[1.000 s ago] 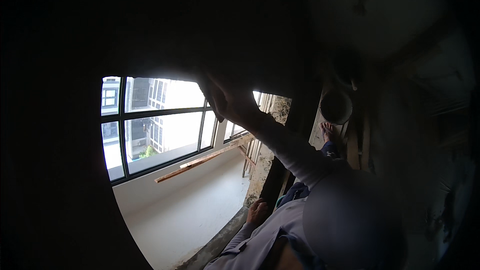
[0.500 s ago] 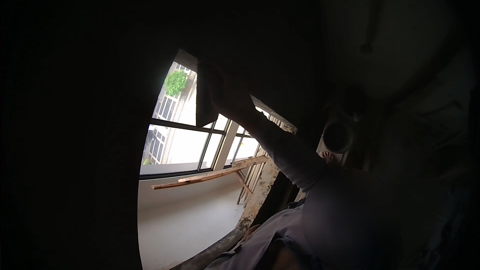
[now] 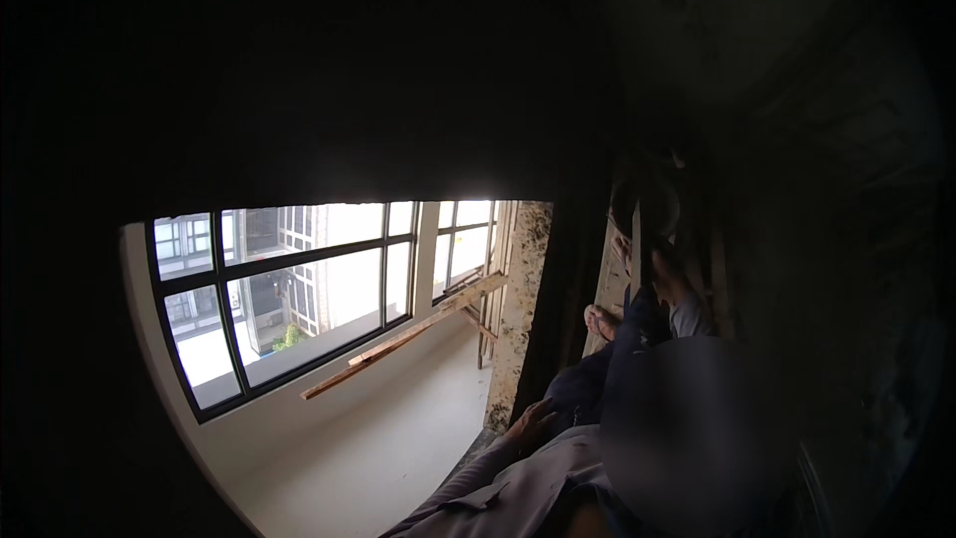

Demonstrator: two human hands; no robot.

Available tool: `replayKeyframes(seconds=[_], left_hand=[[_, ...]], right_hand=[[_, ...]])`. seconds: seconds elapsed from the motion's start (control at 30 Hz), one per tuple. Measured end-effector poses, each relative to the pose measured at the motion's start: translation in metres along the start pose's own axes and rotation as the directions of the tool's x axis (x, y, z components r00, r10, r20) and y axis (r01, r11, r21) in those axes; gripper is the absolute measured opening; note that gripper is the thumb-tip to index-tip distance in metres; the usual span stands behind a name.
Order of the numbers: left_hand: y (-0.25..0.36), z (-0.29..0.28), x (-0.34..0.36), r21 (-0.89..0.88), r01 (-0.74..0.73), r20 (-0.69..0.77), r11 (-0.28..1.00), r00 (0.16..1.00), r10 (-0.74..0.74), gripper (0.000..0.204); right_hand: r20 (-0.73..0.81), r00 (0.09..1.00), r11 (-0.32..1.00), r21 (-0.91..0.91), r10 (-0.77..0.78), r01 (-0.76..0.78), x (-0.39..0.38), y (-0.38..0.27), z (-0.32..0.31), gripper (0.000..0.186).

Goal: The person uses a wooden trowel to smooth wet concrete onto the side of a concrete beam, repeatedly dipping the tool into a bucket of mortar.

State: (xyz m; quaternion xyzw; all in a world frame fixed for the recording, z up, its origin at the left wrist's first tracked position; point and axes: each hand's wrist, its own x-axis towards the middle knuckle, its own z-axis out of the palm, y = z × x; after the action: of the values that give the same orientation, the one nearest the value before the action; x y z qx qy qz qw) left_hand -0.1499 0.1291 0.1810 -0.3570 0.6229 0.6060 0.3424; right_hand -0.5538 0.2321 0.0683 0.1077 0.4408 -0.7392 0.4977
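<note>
My right hand is low at the right, in deep shade, with its fingers closed on a flat-bladed trowel. The trowel shows as a thin pale strip, nearly edge-on. Its far end is over a dark round bucket, whose contents are too dark to make out. My left hand lies on my dark trousers at thigh height, fingers stretched out and holding nothing. One bare foot shows beside a pale plank under me.
A dark wall or ceiling surface fills the upper left. Beyond the opening are black-framed windows, a white floor and long wooden boards. A rough, stained pillar edge stands between the bright opening and me.
My right hand has come down from the dark surface by the opening to the bucket, carrying the trowel. My left hand has come into clear view. More of the windows shows.
</note>
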Motion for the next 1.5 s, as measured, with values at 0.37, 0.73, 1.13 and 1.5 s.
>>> replayKeyframes(seconds=[0.37,0.73,1.13,1.5], left_hand=[[0.028,0.040,0.109,0.357,0.337,-0.065,0.871,0.939,-0.337,0.090],[0.034,0.042,0.131,0.352,0.303,-0.112,0.886,0.953,-0.281,0.085],[0.041,0.041,0.136,0.355,0.297,-0.101,0.886,0.955,-0.280,0.086],[0.021,0.044,0.114,0.316,0.262,-0.034,0.912,0.964,-0.265,0.084]], right_hand=[[-0.251,0.922,0.892,0.417,0.295,-0.172,0.191,0.138,-0.245,0.033],[-0.502,0.786,0.756,0.651,0.360,0.069,0.312,0.212,-0.257,0.037],[-0.366,0.902,0.867,0.498,0.230,-0.019,0.261,0.230,-0.244,0.042],[-0.127,0.987,0.919,0.393,0.098,-0.041,0.114,0.117,-0.141,0.046]])
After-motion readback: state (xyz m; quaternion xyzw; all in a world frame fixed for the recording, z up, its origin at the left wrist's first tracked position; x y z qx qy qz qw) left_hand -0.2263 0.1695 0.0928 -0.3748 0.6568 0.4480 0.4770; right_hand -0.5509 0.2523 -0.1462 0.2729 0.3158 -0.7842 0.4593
